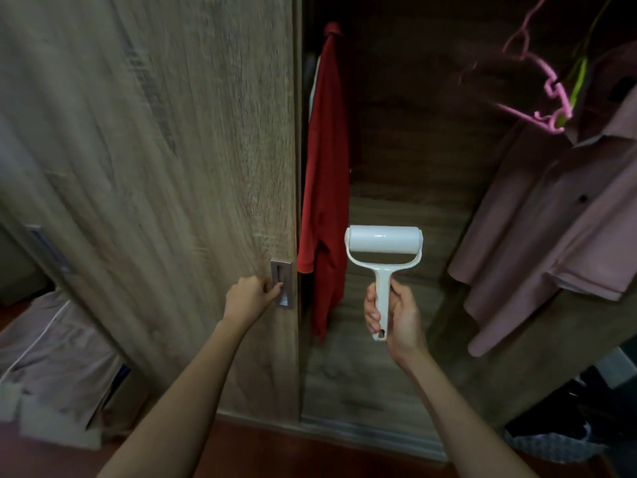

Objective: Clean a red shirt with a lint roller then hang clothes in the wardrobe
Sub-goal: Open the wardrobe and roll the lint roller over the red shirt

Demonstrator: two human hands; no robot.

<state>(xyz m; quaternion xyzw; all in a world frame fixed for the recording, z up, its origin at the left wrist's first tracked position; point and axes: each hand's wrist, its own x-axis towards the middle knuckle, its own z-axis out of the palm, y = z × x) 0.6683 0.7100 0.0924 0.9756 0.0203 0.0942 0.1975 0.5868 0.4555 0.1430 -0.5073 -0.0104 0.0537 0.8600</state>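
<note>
The left hand [250,298] hooks its fingers in the sliding door's recessed handle [283,283]; the right hand [396,313] is clamped on the lint roller [383,251]; the red shirt [325,188] hangs just inside — slide the door steadily, keeping the roller clear of it.

My forearms are bare to the frame's bottom edge, no sleeves in sight. My left hand [249,298] and right hand [400,313] wear nothing.
</note>
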